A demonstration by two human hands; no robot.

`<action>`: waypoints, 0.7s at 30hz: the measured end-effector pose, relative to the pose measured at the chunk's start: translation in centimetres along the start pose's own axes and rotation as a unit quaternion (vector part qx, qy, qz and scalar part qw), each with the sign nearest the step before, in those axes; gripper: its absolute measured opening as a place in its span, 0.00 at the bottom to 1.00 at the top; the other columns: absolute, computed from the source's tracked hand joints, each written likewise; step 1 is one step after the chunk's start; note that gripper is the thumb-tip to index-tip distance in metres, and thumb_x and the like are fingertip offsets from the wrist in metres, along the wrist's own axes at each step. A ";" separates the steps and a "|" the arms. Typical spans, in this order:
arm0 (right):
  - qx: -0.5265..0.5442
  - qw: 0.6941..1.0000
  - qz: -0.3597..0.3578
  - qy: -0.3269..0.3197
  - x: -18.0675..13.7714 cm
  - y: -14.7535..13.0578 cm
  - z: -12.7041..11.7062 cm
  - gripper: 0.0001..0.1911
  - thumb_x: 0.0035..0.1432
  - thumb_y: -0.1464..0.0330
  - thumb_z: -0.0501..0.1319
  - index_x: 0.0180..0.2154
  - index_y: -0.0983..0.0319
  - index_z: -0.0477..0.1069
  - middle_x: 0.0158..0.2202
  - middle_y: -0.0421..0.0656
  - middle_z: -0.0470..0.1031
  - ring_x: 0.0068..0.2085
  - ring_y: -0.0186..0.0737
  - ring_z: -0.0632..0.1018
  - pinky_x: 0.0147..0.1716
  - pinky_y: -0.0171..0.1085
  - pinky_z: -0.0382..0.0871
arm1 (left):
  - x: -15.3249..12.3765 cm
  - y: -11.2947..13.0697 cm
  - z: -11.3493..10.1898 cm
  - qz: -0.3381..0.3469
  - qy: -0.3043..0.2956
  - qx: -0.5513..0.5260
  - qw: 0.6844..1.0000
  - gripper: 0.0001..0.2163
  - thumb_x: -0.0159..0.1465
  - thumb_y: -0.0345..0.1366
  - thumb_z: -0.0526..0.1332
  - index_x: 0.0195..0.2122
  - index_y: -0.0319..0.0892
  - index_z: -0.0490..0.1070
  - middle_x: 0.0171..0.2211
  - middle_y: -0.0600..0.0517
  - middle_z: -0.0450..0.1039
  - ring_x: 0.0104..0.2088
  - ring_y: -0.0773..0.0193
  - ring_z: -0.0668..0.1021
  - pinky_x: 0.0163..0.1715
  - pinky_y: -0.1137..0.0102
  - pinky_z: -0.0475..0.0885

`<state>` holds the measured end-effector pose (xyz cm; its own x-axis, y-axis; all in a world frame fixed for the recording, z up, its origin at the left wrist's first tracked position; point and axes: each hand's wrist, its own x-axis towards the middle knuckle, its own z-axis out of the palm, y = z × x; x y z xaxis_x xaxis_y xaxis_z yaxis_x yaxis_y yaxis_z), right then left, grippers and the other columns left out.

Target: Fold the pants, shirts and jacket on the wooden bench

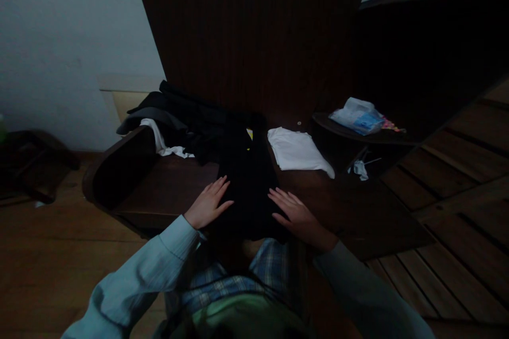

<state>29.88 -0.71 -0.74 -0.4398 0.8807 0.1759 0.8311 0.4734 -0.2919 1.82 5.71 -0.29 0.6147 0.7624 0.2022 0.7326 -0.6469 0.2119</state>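
A black garment [247, 185] lies stretched out on a dark wooden bench [167, 190] in front of me. My left hand [207, 204] rests flat on the garment's left edge, fingers stretched out. On the right edge lies my right hand [296, 214], also flat with fingers apart. Neither hand grips anything. A folded white cloth [296, 151] sits just beyond the garment to the right.
A heap of dark and white clothes [175, 127] lies at the bench's back left. A small dark shelf [358, 132] at right holds a plastic bag [358, 115]. A dark wooden panel [254, 32] stands behind. Wooden floor planks [457, 190] run to the right.
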 end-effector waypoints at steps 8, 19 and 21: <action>0.031 0.998 0.022 0.045 3.6 -0.2 -1.0 0.28 0.58 0.56 0.49 0.56 0.61 0.55 0.58 0.47 0.56 0.59 0.41 0.57 0.56 0.45 0.54 | -0.3 0.2 0.0 -0.006 -0.002 0.041 0.999 0.26 0.63 0.49 0.43 0.58 0.40 0.52 0.59 0.43 0.51 0.59 0.57 0.56 0.54 0.59 0.56; -0.035 0.999 0.020 0.008 3.8 -0.1 0.7 0.29 0.57 0.54 0.48 0.57 0.59 0.53 0.60 0.47 0.51 0.60 0.43 0.52 0.56 0.48 0.50 | -0.2 0.3 -0.3 -0.019 -0.009 0.036 0.999 0.26 0.62 0.50 0.45 0.57 0.40 0.54 0.59 0.43 0.52 0.59 0.58 0.56 0.54 0.58 0.55; -0.037 0.999 0.024 0.007 3.8 -0.2 0.6 0.29 0.57 0.54 0.47 0.57 0.59 0.53 0.60 0.47 0.51 0.61 0.43 0.52 0.56 0.49 0.49 | -0.3 0.3 -0.2 -0.023 -0.017 0.035 0.999 0.27 0.61 0.50 0.45 0.57 0.39 0.54 0.59 0.43 0.51 0.59 0.58 0.56 0.55 0.59 0.54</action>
<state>27.85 2.60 -0.55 -0.3945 0.9017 0.1769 0.8743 0.4276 -0.2296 1.76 5.29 -0.12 0.5885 0.7924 0.1606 0.7784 -0.6090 0.1522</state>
